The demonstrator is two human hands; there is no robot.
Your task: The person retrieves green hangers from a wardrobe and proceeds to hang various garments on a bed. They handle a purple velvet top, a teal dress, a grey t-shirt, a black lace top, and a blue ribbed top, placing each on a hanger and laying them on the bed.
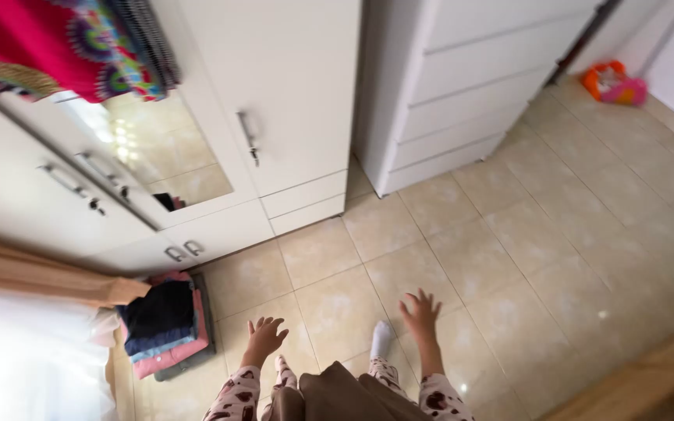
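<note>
Left hand (264, 337) and right hand (421, 314) apart, fingers spread (empty), above beige tiled floor (509, 257), folded clothes stack (164, 323) left, white wardrobe (274, 93) beyond

We look down at our bare left hand (264, 337) and right hand (420, 313), both empty with fingers spread above the beige tiled floor (555, 257). Our white-socked foot (381, 340) stands between them. Near the left hand lies a stack of folded clothes in navy, pink and blue (164, 326), beside the white mirrored wardrobe (274, 101). A white chest of drawers (470, 78) stands well apart, with an orange and pink plastic toy (613, 83) in the far corner.
</note>
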